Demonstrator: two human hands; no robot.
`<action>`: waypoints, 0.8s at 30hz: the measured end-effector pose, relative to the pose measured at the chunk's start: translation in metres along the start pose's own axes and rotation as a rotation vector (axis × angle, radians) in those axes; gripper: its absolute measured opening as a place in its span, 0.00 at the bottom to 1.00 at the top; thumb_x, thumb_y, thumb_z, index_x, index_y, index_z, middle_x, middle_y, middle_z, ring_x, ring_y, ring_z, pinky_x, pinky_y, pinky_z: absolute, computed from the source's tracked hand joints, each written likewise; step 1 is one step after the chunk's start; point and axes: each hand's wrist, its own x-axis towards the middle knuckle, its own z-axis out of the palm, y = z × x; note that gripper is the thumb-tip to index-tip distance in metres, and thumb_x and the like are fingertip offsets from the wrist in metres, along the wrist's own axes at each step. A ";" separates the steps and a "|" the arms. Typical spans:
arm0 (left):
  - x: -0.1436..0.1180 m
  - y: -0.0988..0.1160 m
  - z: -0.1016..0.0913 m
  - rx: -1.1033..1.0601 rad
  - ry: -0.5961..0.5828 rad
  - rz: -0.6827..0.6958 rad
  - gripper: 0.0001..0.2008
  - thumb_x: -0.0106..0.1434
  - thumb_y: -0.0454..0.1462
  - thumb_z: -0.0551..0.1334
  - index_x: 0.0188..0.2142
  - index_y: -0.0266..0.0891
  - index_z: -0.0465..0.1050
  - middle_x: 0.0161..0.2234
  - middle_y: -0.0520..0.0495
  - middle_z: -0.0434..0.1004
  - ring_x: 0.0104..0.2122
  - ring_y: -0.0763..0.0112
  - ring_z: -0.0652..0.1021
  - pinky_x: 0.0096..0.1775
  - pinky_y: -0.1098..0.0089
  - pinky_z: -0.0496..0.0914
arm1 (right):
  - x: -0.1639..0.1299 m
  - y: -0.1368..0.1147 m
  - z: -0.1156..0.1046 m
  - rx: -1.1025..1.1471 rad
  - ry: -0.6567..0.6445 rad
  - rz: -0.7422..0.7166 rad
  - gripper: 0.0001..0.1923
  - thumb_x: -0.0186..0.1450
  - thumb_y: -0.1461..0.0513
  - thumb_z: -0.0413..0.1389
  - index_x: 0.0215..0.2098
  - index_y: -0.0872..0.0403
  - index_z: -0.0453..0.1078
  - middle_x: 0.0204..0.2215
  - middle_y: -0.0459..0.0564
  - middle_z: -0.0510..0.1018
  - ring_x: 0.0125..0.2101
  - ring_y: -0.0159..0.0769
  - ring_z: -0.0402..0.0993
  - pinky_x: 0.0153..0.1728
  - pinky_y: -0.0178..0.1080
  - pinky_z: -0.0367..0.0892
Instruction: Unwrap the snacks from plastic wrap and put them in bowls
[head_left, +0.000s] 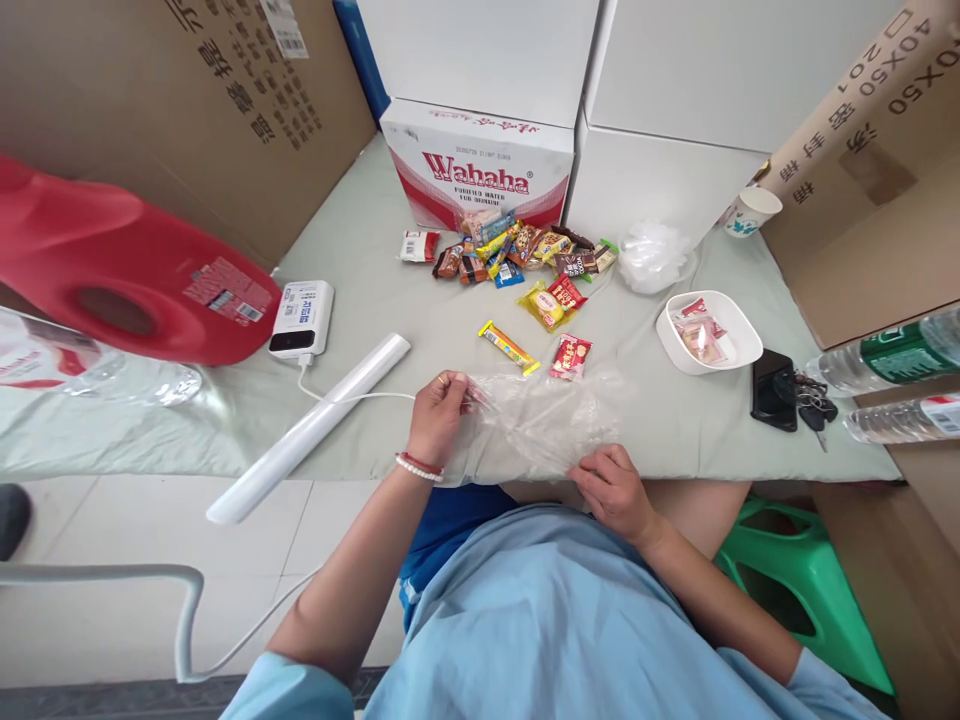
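Note:
A clear plastic bag (540,425) lies spread between my two hands at the table's near edge. My left hand (437,418) pinches its left end, with the fingers closed. At the bag's lower right edge, my right hand (615,492) grips the film between closed fingertips. Just beyond the bag are a yellow snack bar (508,347) and a red candy packet (571,357). Farther back lie a yellow-and-red wrapped snack (553,302) and a pile of wrapped snacks (517,250) against the Wahaha carton (480,165).
A white lamp tube (315,425) and a power bank (301,318) lie left, by a red jug (142,270). On the right are a white bowl (671,345) holding packets, bunched plastic bags (654,256), a phone (772,390), keys (816,405), a paper cup (752,212) and bottles (892,355).

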 end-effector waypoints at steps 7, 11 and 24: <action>0.036 -0.001 -0.010 0.231 0.119 -0.127 0.10 0.64 0.42 0.58 0.28 0.40 0.67 0.27 0.50 0.73 0.22 0.72 0.73 0.24 0.70 0.64 | -0.013 0.003 0.002 0.014 -0.113 0.013 0.16 0.71 0.72 0.51 0.47 0.52 0.77 0.35 0.51 0.76 0.33 0.37 0.67 0.33 0.38 0.66; 0.016 0.008 -0.011 0.577 0.350 0.231 0.10 0.56 0.35 0.65 0.39 0.39 0.72 0.42 0.43 0.75 0.35 0.63 0.76 0.43 0.57 0.73 | -0.013 0.007 0.002 0.064 -0.106 0.046 0.16 0.71 0.71 0.49 0.47 0.50 0.77 0.36 0.51 0.75 0.34 0.36 0.68 0.33 0.37 0.68; 0.015 -0.001 0.052 1.233 -0.661 0.862 0.19 0.74 0.40 0.56 0.61 0.43 0.73 0.67 0.40 0.69 0.69 0.55 0.65 0.68 0.47 0.55 | -0.030 0.022 -0.031 0.039 -0.198 0.040 0.17 0.72 0.72 0.50 0.40 0.51 0.78 0.35 0.51 0.75 0.34 0.36 0.66 0.33 0.38 0.67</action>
